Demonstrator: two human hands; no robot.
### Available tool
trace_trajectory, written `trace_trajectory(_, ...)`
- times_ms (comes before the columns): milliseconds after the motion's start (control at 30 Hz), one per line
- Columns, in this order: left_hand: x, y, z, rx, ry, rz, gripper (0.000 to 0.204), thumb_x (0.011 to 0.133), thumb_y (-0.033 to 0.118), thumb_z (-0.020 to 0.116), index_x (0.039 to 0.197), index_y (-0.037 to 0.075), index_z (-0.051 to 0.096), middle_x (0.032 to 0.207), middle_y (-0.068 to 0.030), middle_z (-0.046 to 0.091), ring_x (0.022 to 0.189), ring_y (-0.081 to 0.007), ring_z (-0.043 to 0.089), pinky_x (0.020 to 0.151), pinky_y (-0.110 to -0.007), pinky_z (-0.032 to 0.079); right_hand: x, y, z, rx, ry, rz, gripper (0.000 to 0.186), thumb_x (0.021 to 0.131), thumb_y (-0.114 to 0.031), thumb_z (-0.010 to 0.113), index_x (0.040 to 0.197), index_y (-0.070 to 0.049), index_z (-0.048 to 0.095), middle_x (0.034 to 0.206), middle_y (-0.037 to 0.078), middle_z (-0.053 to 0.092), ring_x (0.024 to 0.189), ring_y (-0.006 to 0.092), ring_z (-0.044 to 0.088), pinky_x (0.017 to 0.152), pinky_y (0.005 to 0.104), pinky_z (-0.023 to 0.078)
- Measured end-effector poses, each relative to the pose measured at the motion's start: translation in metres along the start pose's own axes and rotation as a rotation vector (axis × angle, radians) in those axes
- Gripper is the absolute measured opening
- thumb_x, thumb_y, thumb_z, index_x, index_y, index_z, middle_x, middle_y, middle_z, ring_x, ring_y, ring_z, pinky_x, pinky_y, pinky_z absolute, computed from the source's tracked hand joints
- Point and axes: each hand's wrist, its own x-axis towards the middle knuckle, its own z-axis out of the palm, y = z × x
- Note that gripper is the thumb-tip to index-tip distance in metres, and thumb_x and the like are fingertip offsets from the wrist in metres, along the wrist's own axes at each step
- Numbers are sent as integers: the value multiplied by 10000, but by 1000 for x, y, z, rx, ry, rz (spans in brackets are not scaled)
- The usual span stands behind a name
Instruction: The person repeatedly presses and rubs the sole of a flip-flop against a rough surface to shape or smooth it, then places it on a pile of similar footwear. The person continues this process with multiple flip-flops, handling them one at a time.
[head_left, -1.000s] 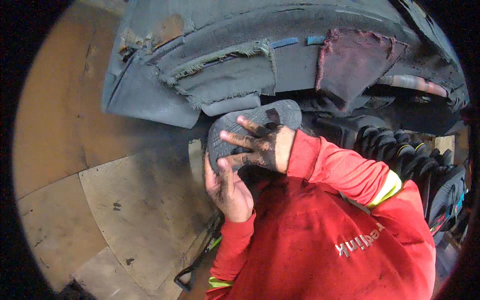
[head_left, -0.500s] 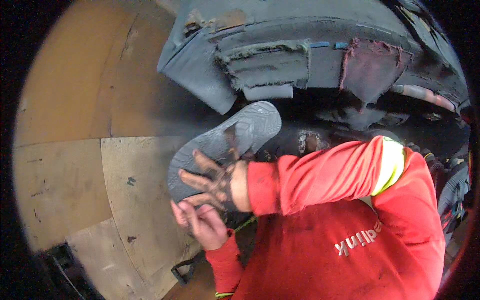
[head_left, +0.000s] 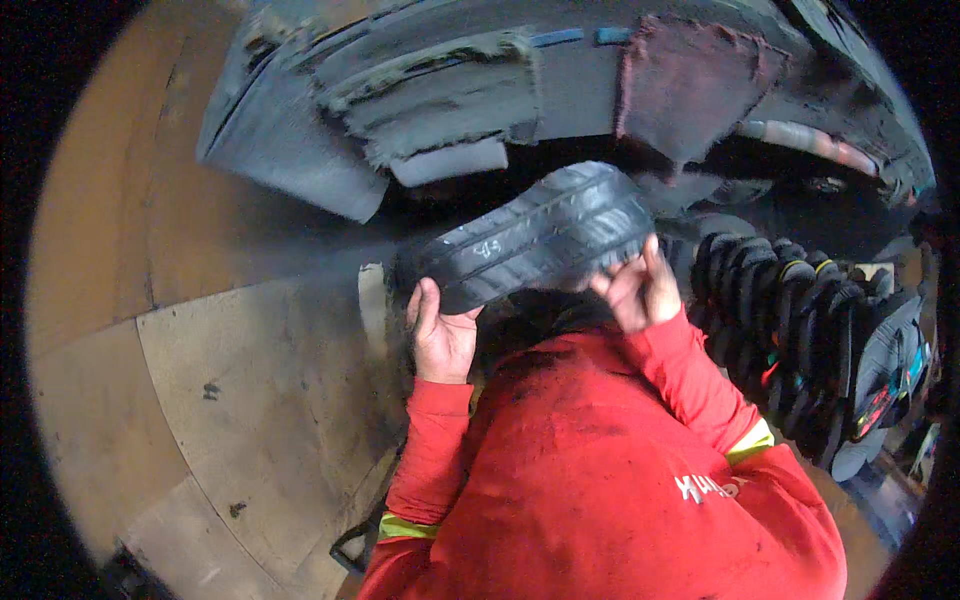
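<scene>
A black sandal sole (head_left: 530, 235) is held up between my two hands, its treaded underside showing and pale marks on the left part. My left hand (head_left: 445, 340) grips its lower left end, thumb on the tread face and the fingers mostly hidden. At the wider right end, my right hand (head_left: 640, 288) holds the near edge with thumb and fingers. The sole is tilted, right end higher in the picture. Its other face is turned out of sight.
Many strapped sandals (head_left: 790, 300) hang or stand in a row at the right. Beyond the sole is a dusty grey padded surface with a frayed grey cloth (head_left: 440, 100) and a reddish cloth (head_left: 690, 85). Wooden boards (head_left: 250, 400) lie at the left.
The sole has been flipped from its grey patterned face to its tread. My right hand has moved from lying spread across it to its right edge. The view has shifted too.
</scene>
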Motion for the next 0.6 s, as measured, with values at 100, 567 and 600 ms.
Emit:
trace_trajectory(100, 23, -9, 38, 189, -87, 27, 458, 943, 53, 645, 1369, 52, 477, 1268, -121, 618, 1201, -259, 580, 1047, -492, 451, 48, -1, -22, -34, 85, -57, 397, 961, -219, 653, 1304, -79, 507, 1267, 99, 619, 1121, 314, 632, 896, 531, 539)
trace_trajectory(567, 18, 36, 117, 605, 50, 234, 477, 869, -17, 713, 1295, -12, 496, 1206, -88, 596, 1103, -163, 579, 984, -317, 455, 83, 65, 12, 153, -164, 347, 661, 921, -454, 662, 1404, -47, 469, 1412, 159, 543, 1292, 356, 523, 1068, 590, 410)
trace_trajectory(600, 17, 37, 119, 678, 156, 253, 471, 869, -19, 711, 1290, -13, 500, 1203, -90, 598, 1101, -166, 581, 984, -318, 457, 84, 66, 14, 160, -93, 352, 660, 920, -457, 662, 1404, -51, 469, 1415, 157, 541, 1295, 358, 520, 1066, 600, 408)
